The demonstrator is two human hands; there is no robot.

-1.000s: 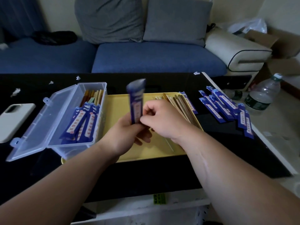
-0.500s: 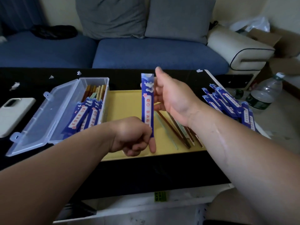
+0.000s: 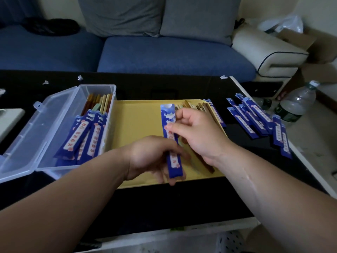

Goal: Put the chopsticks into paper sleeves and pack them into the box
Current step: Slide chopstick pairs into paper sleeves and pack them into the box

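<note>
Black table (image 3: 182, 207) w/ blue sofa (image 3: 164, 55) behind. Paper sleeve (image 3: 168, 123) is held over the yellow tray (image 3: 138, 121): lower end gripped by left hand (image 3: 149, 156), upper part pinched by right hand (image 3: 198, 132). Bare chopsticks (image 3: 206, 161) are left on the tray beneath; sleeved pairs (image 3: 82, 136) are packed in the clear box (image 3: 109, 92) at left, lid open.

The red characters on the white strips of the paper sleeves (image 3: 80, 136) are too blurred to read.
</note>
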